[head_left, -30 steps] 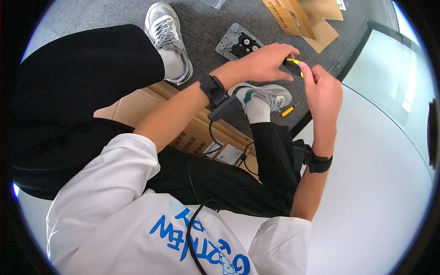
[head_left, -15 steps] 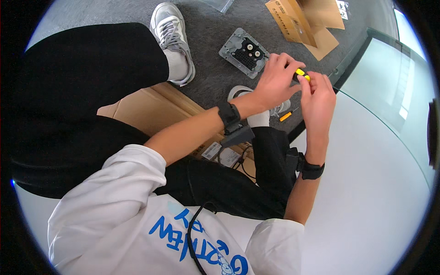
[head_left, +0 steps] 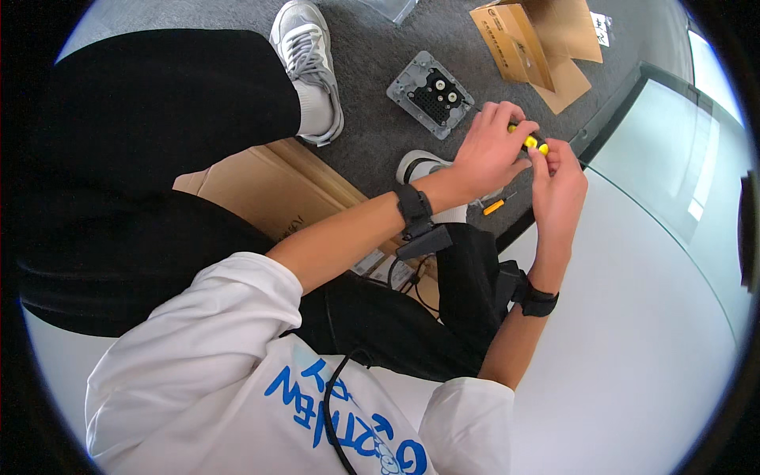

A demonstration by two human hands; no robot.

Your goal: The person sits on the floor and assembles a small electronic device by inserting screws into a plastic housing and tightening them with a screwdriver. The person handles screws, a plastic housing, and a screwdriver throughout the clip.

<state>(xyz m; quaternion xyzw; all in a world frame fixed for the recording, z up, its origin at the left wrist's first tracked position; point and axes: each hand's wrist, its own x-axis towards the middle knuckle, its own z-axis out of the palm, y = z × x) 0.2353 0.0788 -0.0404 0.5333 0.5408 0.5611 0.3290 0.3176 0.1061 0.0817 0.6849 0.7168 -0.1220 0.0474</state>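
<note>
Both hands are closed on a yellow-and-black screwdriver handle [head_left: 531, 142] over the floor at the right. My left hand [head_left: 492, 150] wraps its upper left part, fingers curled over the top. At the other end, the fingertips of my right hand [head_left: 559, 176] pinch the yellow tip. A thin dark shaft seems to stick out past my left fingers, toward a grey metal housing [head_left: 406, 93]. That housing lies on the carpet, apart from both hands, with a black panel and two round pale parts inside. Below the hands, a small orange-handled screwdriver [head_left: 494, 207] rests beside my shoe.
An open cardboard box [head_left: 514, 43] stands on the grey carpet [head_left: 364, 71] at the far right. A larger cardboard box [head_left: 245, 194] with cables lies between my legs. A glass panel [head_left: 649, 142] borders the white surface [head_left: 633, 317] at right. A clear bag [head_left: 392, 8] lies at the top.
The whole view has shifted slightly, with floor things appearing lower and to the right. Both hands still grip the screwdriver, and more of its yellow handle shows between the fingers.
</note>
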